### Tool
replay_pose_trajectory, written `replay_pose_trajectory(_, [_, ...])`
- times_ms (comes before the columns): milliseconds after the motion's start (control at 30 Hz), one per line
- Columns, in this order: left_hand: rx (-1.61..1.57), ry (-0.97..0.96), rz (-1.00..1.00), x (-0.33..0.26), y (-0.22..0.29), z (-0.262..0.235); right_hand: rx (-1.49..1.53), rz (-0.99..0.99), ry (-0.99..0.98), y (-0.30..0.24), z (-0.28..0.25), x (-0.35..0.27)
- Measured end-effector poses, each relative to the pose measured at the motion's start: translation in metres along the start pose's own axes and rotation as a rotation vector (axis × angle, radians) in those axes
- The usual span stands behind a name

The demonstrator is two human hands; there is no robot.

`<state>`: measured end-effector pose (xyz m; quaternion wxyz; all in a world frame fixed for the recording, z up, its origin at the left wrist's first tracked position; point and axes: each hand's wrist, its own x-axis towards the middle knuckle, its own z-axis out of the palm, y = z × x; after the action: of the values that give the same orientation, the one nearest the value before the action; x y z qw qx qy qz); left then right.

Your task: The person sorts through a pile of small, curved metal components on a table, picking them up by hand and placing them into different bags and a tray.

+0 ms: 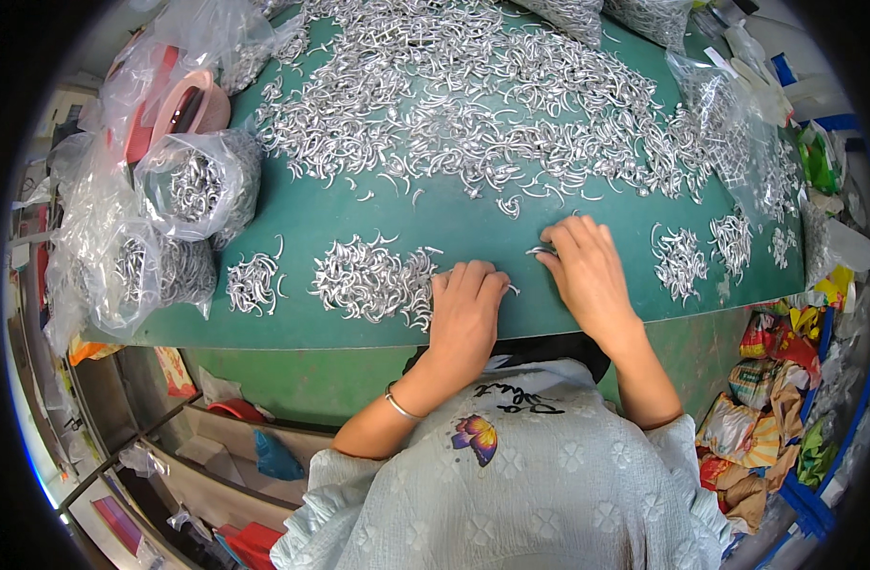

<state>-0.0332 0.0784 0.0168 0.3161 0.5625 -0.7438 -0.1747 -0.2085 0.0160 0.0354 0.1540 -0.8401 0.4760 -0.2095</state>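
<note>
My left hand [466, 313] rests on the green table at the right side of a small pile of curved silver metal pieces [368, 283]. Its fingers are bent and closed, and what they hold is hidden. The tip of one silver piece [514, 290] shows just beside its fingertips. My right hand [587, 275] is a little further right and higher on the table. Between its thumb and fingers a curved silver piece [541, 251] pokes out to the left. A large spread of the same pieces [492, 114] lies beyond both hands.
Smaller heaps stand at the left [255, 283] and the right [680, 264] along the near side of the green table [340, 207]. Clear plastic bags of pieces [198, 185] and a pink basket [207, 109] crowd the left end. Another filled bag [729, 123] lies at the right.
</note>
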Motion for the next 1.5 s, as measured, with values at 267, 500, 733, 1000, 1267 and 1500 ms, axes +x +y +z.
replay_pose_trajectory(267, [0.001,0.000,0.009,0.004,0.001,-0.001,-0.019,0.156,0.148,0.038,-0.038,-0.016])
replay_pose_trajectory(500, [-0.005,-0.016,0.027,0.010,0.002,0.006,-0.500,0.596,0.286,0.190,-0.122,-0.081])
replay_pose_trajectory(733, [0.022,0.012,-0.001,0.012,0.006,0.011,0.083,0.319,0.202,0.064,-0.068,-0.016])
replay_pose_trajectory(1000, [-0.024,-0.037,0.016,0.013,0.005,0.009,-0.064,0.051,-0.008,0.016,-0.007,-0.001])
replay_pose_trajectory(1267, [-0.133,-0.053,0.143,0.016,0.003,0.017,0.255,0.248,-0.015,0.022,-0.027,0.019])
replay_pose_trajectory(1500, [-0.059,-0.100,0.155,0.017,0.002,0.009,-0.125,0.143,0.029,0.020,-0.008,0.015])
